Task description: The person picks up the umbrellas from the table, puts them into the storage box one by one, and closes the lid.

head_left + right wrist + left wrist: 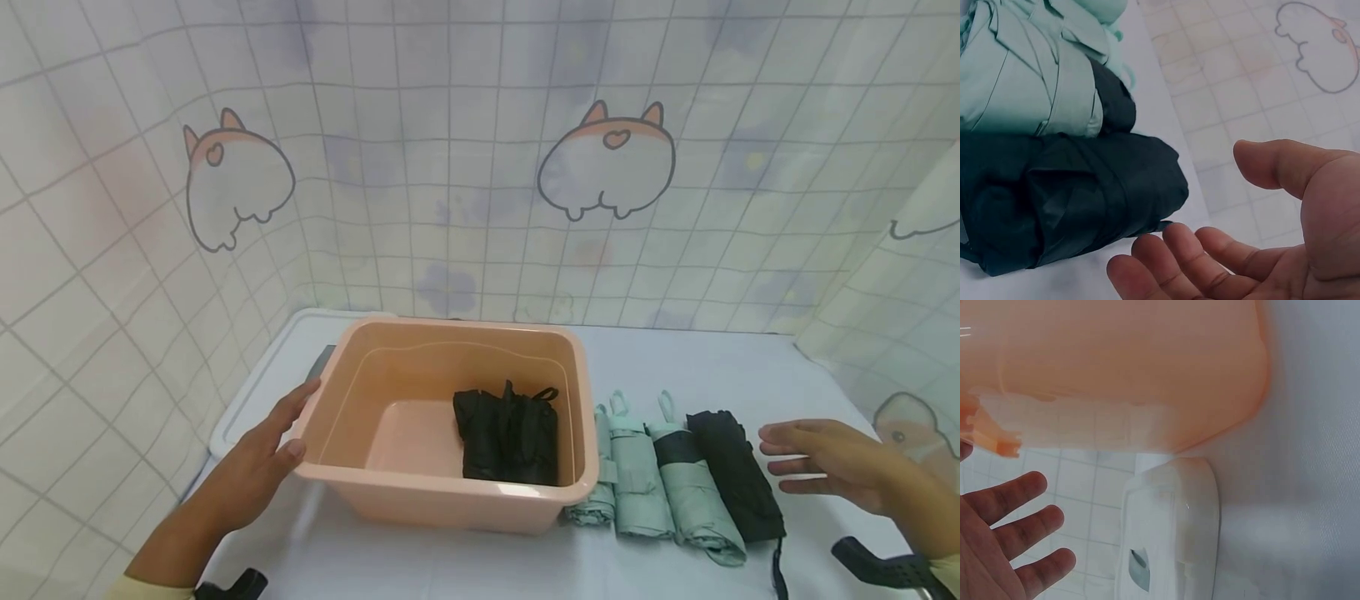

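Observation:
A peach plastic basin (450, 500) stands on the table with black folded umbrellas (506, 437) in its right half. My left hand (255, 467) is at the basin's left rim, fingers extended; in the left wrist view several fingers (1007, 503) hang apart from its outer wall. Right of the basin lie three mint-green folded umbrellas (637, 479) side by side, then a black folded umbrella (735, 475) with a wrist strap. Just right of that umbrella, my right hand (832, 467) hovers with fingers loosely extended, holding nothing. The right wrist view shows a gap between fingers and black umbrella (1085, 194).
A white lidded box or tray (258, 396), with a grey latch-like piece (1139, 570), lies behind and left of the basin. White table (480, 567) extends in front. A gridded curtain (450, 167) with dog drawings hangs at the back and sides.

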Demonstrator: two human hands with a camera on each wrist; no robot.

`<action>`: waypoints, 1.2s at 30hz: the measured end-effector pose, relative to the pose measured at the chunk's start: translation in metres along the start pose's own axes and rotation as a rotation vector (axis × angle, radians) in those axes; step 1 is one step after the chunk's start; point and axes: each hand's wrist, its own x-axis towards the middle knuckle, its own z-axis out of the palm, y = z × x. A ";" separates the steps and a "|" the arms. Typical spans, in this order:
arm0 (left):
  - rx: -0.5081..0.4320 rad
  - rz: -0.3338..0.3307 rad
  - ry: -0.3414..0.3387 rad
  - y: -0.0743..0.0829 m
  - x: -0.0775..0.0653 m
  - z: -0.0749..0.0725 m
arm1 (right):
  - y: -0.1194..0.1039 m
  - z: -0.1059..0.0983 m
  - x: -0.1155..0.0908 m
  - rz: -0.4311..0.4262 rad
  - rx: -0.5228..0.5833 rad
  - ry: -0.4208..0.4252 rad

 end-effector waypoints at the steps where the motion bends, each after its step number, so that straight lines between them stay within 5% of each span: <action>1: -0.001 -0.002 0.001 0.000 0.000 0.000 | 0.002 0.001 0.001 0.007 0.002 0.002; 22: -0.018 -0.013 -0.005 0.003 0.000 0.001 | 0.023 0.016 0.022 0.099 0.036 -0.025; 36: -0.038 0.003 -0.005 0.000 -0.001 0.002 | 0.022 0.017 0.028 0.046 0.015 -0.051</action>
